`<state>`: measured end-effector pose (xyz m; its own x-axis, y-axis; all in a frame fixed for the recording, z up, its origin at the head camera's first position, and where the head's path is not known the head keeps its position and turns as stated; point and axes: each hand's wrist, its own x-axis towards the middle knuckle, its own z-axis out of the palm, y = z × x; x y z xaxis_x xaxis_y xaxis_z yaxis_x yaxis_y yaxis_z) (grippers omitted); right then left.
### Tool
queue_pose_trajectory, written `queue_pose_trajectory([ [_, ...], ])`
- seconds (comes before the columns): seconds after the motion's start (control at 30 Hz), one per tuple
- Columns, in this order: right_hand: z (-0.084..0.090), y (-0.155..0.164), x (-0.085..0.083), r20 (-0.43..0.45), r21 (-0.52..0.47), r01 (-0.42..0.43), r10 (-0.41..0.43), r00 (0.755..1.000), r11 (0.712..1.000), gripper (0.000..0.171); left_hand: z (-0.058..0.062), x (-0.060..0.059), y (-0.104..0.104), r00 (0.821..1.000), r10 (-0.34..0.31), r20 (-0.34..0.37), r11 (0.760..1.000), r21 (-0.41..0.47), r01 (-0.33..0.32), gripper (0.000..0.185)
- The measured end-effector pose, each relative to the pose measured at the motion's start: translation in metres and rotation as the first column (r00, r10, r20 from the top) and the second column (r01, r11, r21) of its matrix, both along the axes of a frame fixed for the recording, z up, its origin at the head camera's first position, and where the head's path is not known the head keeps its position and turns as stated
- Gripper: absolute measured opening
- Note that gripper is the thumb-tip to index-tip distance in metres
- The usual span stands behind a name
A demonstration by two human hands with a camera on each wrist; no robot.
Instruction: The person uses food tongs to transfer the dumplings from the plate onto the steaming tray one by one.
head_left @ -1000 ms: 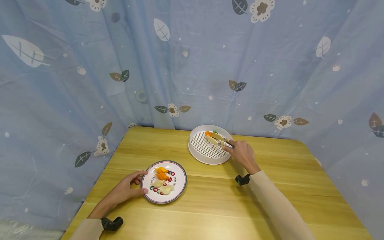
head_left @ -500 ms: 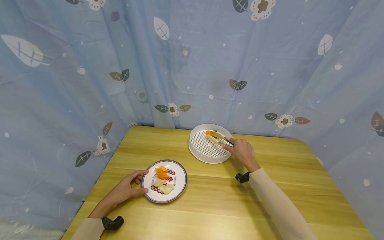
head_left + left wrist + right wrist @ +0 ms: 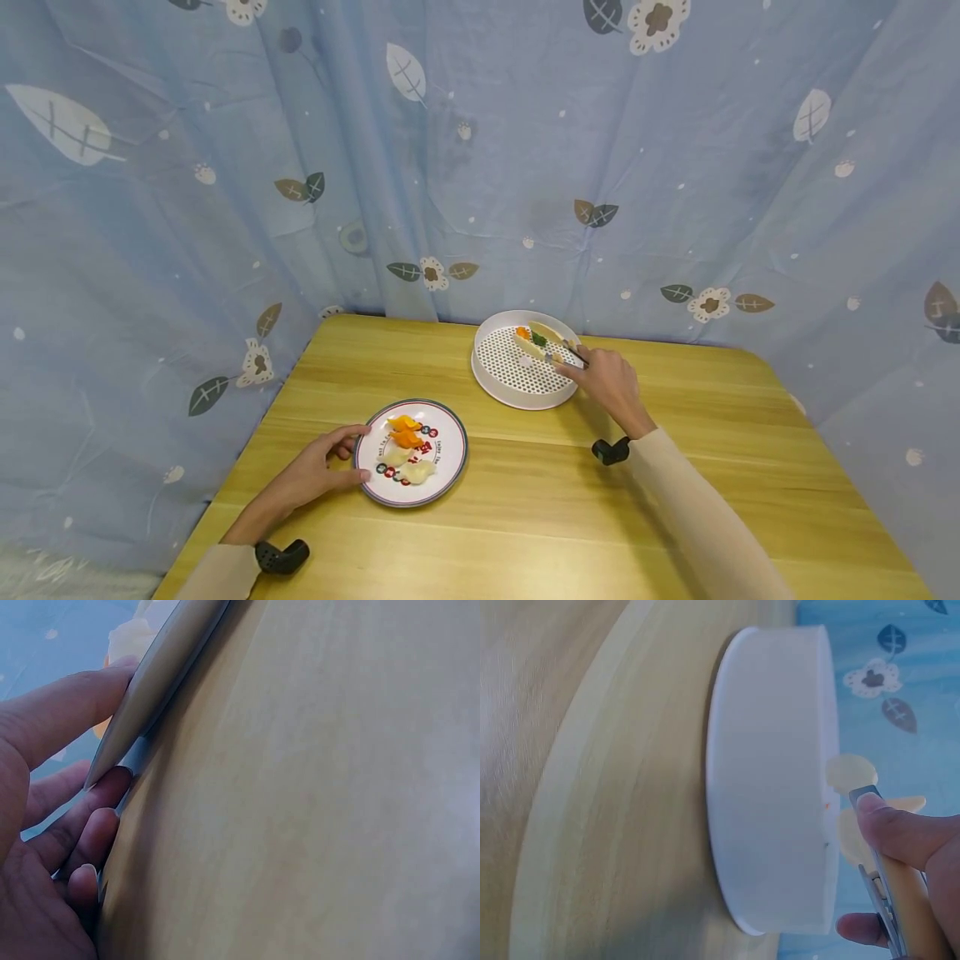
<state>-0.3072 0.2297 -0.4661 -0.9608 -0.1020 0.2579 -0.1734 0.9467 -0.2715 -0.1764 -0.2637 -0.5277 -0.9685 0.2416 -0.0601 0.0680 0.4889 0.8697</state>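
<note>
My right hand grips metal tongs over the far right part of a round white perforated steamer tray. The tong tips are at a pale dumpling lying beside an orange and a green piece. In the right wrist view the tongs run under my thumb beside the tray's white wall, with pale dumplings showing above the rim. My left hand holds the left rim of a patterned plate that carries orange and pale dumplings. The left wrist view shows fingers under the plate's rim.
A wooden table stands against a blue leaf-patterned curtain that wraps its back and sides. Bare wood lies between plate and tray and toward the near right corner.
The tongs have shifted slightly in the tray and a pale dumpling now sits a little farther back, near the rim. My left hand and the plate have not moved.
</note>
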Motion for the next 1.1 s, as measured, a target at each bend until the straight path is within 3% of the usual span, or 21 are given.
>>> queue_pose_trajectory([
  [0.67,0.011,-0.03,0.052,-0.076,-0.11,-0.164,0.156,0.985,0.98,0.067,0.002,0.001,0.001,1.0,-0.004,0.011,1.0,0.01,0.004,0.072],
  [1.1,0.011,-0.065,0.081,-0.099,-0.133,-0.3,0.288,0.952,0.945,0.064,0.001,0.001,-0.001,1.0,-0.013,-0.011,1.0,0.005,0.013,0.072],
])
